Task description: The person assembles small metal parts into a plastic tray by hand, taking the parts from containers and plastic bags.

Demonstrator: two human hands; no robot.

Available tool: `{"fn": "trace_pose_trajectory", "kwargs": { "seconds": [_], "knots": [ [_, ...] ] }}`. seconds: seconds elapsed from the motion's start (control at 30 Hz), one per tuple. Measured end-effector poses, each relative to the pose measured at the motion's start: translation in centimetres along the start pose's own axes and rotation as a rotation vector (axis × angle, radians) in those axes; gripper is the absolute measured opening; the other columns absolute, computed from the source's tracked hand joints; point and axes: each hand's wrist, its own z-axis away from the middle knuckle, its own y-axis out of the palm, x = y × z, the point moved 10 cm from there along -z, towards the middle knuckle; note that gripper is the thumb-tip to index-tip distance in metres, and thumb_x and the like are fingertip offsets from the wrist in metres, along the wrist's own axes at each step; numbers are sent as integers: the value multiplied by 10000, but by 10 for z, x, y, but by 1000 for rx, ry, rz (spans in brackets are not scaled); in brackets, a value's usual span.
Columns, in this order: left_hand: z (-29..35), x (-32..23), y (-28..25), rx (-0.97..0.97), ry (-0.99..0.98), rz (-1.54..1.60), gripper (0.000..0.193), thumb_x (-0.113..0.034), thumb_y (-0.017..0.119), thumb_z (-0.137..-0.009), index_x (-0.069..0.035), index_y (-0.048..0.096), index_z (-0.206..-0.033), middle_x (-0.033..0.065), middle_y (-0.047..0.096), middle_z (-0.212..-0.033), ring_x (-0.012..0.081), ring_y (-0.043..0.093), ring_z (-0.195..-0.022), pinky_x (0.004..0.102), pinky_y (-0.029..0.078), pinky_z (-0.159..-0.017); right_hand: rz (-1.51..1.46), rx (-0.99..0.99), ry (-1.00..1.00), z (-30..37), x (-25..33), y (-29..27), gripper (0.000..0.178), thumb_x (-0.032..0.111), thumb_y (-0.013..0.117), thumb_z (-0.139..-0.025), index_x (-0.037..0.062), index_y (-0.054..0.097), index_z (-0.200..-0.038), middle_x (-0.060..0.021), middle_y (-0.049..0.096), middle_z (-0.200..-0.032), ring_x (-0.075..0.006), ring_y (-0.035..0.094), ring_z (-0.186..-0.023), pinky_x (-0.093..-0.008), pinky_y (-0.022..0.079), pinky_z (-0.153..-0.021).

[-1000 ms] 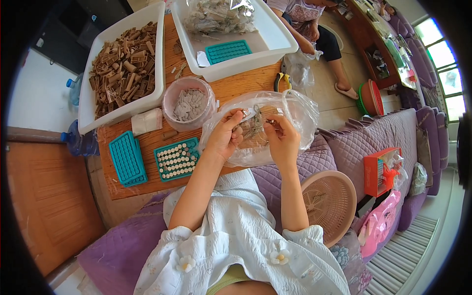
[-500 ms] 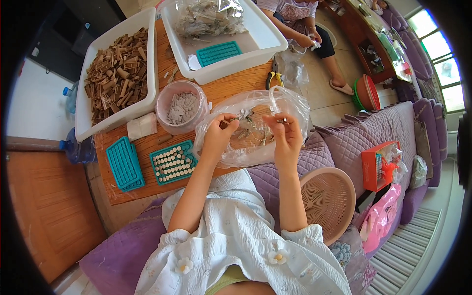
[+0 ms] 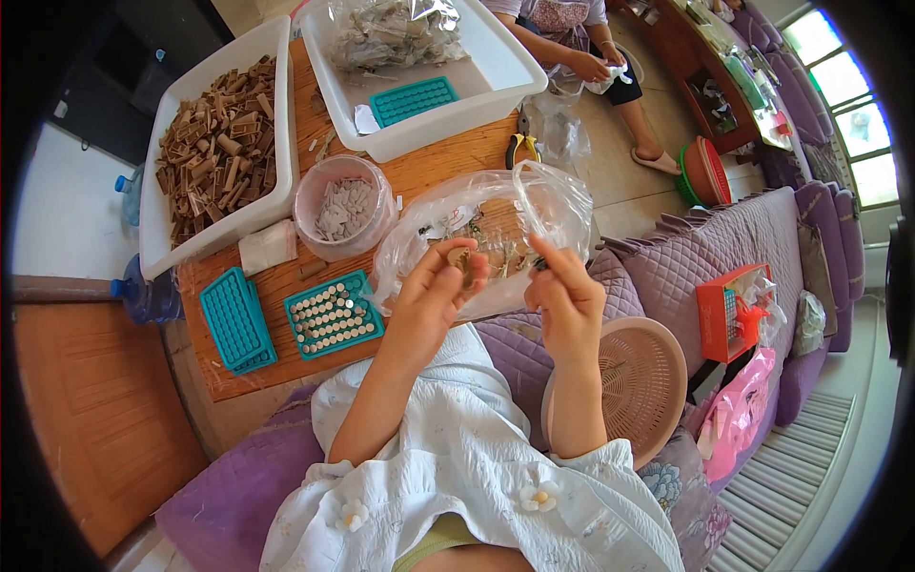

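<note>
My left hand (image 3: 429, 296) is closed round a small flat brownish piece (image 3: 461, 257), partly hidden by the fingers. To its right, my right hand (image 3: 569, 305) pinches a tiny dark item (image 3: 540, 264), too small to name. Both hands are over the near side of a clear plastic bag (image 3: 408, 243), which lies spread on the wooden table with small dark and tan bits in it. Left of my left forearm sits a teal tray (image 3: 375, 330) with rows of round white-topped pieces. Behind that tray stands a translucent tub (image 3: 310, 229) of pale grey chips.
A white bin (image 3: 284, 124) of brown pieces and another white bin (image 3: 381, 148) with a bag and a teal tray stand at the back. Stacked teal trays (image 3: 233, 319), pliers (image 3: 520, 148) and a peach basket (image 3: 658, 381) lie around me. Another person (image 3: 572, 57) sits beyond the table.
Both hands have come lower and nearer to me. My left hand has turned, so the brownish piece shows. My right hand now points inward with the dark item. The view has shifted slightly.
</note>
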Motion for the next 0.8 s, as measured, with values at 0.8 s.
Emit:
{"fn": "trace_pose_trajectory", "kwargs": {
  "seconds": [0.8],
  "knots": [
    [39,-33,-15,-120,197,-133,353,-153,502,-839,2,425,-1147,118,540,-1054,178,548,-935,287,472,-786,563,212,-222,32,0,75,237,-104,529,-721,-8,553,-937,-75,476,-832,-148,559,-679,-226,448,-569]
  ]
}}
